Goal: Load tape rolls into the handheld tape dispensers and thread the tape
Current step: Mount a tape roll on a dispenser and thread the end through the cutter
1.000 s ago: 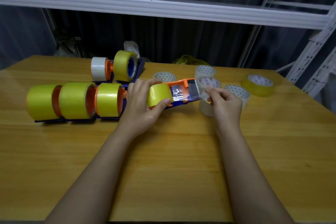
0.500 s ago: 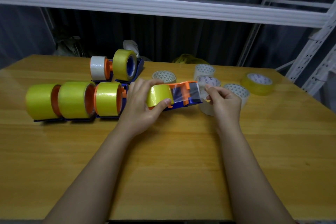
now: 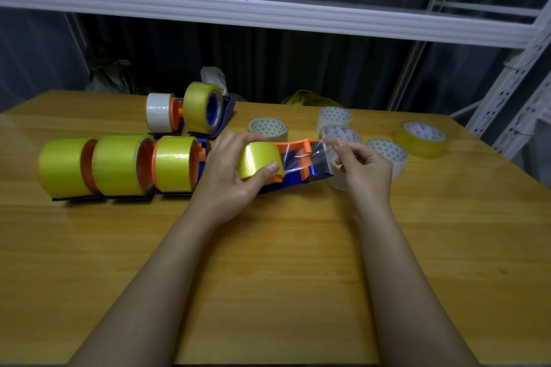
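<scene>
Fingers of the left hand (image 3: 229, 179) curl round the yellow tape roll (image 3: 260, 160) seated in the blue and orange dispenser (image 3: 298, 171), thumb pressed on the roll's face. Right hand (image 3: 365, 171) pinches the clear tape end (image 3: 325, 143) between thumb and fingertips, drawn across the dispenser's front. Both sit near the worktop (image 3: 268, 277) middle. Three loaded dispensers (image 3: 119, 165) line the left side, two more (image 3: 190, 112) toward the far edge, and loose rolls (image 3: 420, 138) lie toward the far right corner.

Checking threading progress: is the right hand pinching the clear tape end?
Yes, the right hand pinches the clear tape end beyond the blue-and-orange dispenser.
</scene>
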Motion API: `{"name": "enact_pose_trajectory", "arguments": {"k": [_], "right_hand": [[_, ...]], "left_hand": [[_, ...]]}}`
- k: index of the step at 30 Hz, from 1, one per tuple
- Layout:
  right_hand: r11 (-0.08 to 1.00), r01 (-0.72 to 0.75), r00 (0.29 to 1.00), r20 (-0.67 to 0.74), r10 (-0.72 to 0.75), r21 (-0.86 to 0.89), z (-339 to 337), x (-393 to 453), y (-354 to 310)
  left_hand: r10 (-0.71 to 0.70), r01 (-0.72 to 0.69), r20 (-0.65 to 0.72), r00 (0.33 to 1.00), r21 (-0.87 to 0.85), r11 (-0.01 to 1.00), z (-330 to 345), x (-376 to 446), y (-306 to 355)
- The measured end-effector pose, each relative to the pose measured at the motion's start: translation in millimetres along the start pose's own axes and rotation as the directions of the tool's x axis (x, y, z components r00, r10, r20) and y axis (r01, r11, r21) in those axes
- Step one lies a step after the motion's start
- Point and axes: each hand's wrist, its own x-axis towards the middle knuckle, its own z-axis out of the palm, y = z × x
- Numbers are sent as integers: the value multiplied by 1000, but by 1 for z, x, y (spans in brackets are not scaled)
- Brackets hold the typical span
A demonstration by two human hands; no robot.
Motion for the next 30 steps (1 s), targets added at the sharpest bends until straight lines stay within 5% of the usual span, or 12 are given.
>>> {"name": "enact_pose_trajectory", "arguments": {"k": [30], "right_hand": [[996, 80, 997, -6, -79, 41, 0, 0, 0]], "left_hand": [[-109, 104, -36, 993, -102, 989, -1, 1, 4]]}}
